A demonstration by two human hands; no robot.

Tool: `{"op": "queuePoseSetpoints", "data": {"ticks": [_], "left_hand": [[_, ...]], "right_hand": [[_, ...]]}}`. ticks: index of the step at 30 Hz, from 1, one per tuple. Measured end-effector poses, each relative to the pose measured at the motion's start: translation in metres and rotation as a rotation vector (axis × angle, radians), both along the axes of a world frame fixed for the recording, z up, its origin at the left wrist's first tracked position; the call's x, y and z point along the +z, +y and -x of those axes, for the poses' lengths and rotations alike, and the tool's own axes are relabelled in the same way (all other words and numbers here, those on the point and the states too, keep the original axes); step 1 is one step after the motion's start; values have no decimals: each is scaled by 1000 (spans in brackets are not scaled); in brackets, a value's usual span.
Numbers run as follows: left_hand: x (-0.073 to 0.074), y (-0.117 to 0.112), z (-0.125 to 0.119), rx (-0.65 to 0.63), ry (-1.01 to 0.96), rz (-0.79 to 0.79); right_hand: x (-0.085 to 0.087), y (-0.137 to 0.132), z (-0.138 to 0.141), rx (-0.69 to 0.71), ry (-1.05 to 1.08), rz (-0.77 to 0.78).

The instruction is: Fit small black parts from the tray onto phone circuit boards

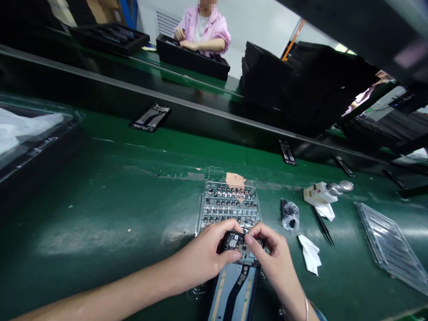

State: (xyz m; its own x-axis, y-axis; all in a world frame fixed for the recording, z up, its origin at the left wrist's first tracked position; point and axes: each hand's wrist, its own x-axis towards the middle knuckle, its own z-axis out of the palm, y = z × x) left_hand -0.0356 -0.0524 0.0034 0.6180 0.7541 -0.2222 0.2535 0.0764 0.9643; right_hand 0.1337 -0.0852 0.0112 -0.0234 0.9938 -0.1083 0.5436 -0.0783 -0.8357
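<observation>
An opened phone [233, 292] lies lengthwise before me, its circuit board bare at the top end and a black ribbon cable running down its blue-grey lower part. My left hand [216, 249] grips its upper left side, thumb on the board and fingers around the top edge. At the top right of the board, my right hand [272, 252] pinches with thumb and index finger. Whatever is between those fingertips is too small and covered to make out. Just beyond the phone is a clear plastic tray [199, 214] with rows of small dark components, partly hidden by my hands.
To the right are a white bottle [316, 195], tweezers [323, 226], a plastic-wrapped black item [290, 216], a white tissue [309, 254] and clear trays [391, 243]. Phone frames [152, 117] lie along the far strip. A person [203, 33] works at a black box [192, 58] opposite.
</observation>
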Motion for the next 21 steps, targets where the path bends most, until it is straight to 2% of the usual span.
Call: {"op": "queuePoseSetpoints", "data": {"ticks": [8, 13, 21], "left_hand": [[-4, -1, 0, 13, -36, -3], [-8, 1, -1, 14, -37, -2], [-2, 1, 2, -4, -130, 9]], "right_hand": [[-2, 0, 0, -19, -53, 9], [-2, 2, -2, 29, -8, 26], [0, 1, -4, 36, 45, 45]]}}
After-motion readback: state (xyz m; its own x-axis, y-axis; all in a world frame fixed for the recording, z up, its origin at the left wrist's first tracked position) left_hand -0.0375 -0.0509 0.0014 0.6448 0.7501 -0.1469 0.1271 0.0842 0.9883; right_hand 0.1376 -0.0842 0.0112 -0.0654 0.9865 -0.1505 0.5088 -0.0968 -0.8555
